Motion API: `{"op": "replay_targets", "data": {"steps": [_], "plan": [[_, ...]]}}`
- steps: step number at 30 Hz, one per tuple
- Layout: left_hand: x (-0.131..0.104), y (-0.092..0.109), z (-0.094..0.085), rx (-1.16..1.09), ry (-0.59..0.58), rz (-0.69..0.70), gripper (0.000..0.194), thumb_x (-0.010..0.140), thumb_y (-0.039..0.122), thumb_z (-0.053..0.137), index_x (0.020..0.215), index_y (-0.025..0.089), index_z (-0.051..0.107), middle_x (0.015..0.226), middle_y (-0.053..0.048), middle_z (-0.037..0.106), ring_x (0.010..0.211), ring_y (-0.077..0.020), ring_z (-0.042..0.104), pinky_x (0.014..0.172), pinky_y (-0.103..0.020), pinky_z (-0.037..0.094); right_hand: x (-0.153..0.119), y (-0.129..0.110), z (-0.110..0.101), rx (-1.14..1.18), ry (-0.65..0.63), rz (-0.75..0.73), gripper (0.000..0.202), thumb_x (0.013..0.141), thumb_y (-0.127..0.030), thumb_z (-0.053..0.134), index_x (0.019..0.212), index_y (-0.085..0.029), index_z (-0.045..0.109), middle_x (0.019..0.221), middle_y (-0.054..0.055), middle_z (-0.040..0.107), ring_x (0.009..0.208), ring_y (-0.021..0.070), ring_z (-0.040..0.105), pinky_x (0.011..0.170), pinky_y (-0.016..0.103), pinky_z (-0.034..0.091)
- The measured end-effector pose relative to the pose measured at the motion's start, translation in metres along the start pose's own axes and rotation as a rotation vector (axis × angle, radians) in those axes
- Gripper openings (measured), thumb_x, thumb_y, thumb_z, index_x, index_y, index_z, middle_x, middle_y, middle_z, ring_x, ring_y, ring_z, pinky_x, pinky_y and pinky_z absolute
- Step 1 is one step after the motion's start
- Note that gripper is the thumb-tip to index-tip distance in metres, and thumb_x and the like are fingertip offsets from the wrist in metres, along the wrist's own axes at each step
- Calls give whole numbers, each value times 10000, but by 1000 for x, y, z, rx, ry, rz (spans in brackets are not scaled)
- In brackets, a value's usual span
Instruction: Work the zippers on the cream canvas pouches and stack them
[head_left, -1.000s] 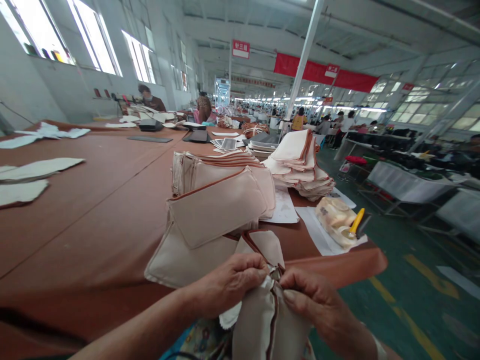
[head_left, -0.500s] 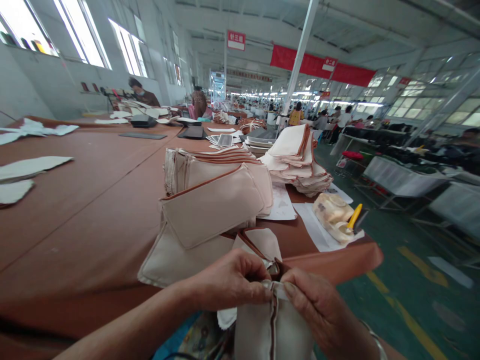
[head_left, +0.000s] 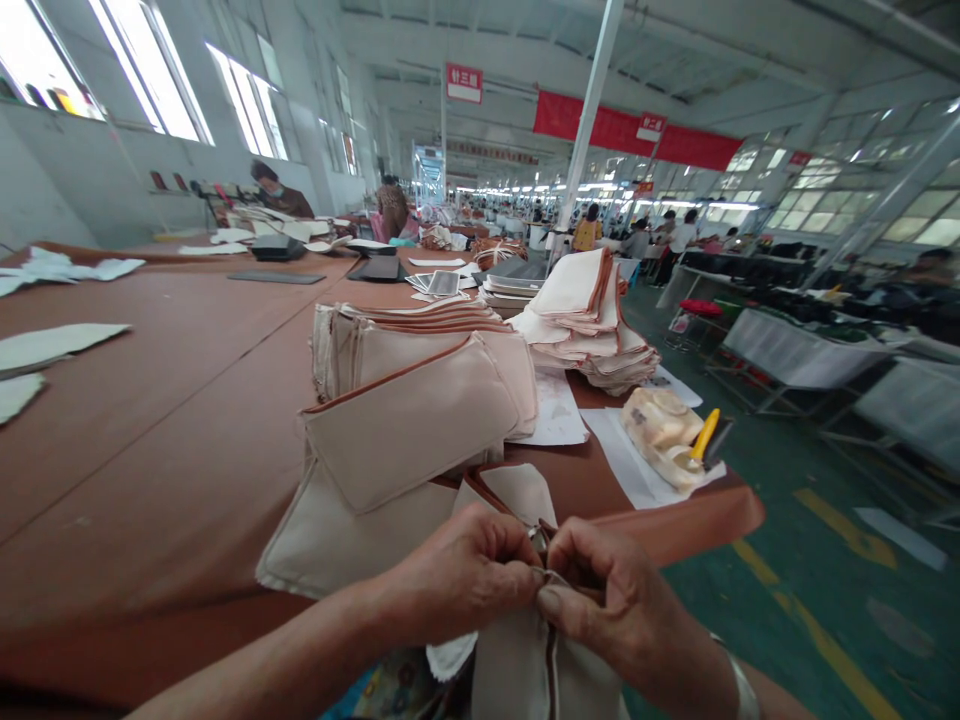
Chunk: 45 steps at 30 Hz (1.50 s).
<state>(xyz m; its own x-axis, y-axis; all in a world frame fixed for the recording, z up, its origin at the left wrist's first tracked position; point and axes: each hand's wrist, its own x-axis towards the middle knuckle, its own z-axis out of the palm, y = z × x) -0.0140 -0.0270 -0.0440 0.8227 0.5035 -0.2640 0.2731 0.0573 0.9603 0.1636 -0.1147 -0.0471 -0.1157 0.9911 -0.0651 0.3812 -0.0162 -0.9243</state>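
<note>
Hands [head_left: 463, 572] closer together, pinching smooth, seamed beige panel [head_left: 514, 665].

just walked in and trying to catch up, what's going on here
A person's left hand and right hand are close together, pinching the upper end of a pale piece with a brown line down its middle. Just beyond, more pale pieces with brown edges are piled on a brown-covered table. Off to the right, a yellow handle sticks up beside a pale container on white paper.
</note>
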Motion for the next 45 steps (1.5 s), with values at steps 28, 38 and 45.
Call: {"op": "replay_targets", "data": {"steps": [28,38,45], "plan": [[-9,5,-14,259,-45,78,251,772,124,405,785,130,656,652,33,454,605,-94,377,539,-202,277,2,3,4,-72,105,34,118,819,-248,573,767,-150,612,626,-11,543,569,117,453,510,224,337],[-7,-6,-2,81,75,74,146,701,164,571,829,116,624,693,18,532,615,-101,416,521,-193,302,-5,1,8,-24,133,71,162,796,-287,566,746,-143,623,624,-8,524,573,121,434,521,237,337],[-9,-12,2,580,262,325,120,747,96,541,694,139,639,606,24,544,556,-74,426,522,-190,290,-2,4,11,-76,140,100,125,795,-265,559,750,-157,604,592,-29,491,554,114,406,505,231,311]]}}
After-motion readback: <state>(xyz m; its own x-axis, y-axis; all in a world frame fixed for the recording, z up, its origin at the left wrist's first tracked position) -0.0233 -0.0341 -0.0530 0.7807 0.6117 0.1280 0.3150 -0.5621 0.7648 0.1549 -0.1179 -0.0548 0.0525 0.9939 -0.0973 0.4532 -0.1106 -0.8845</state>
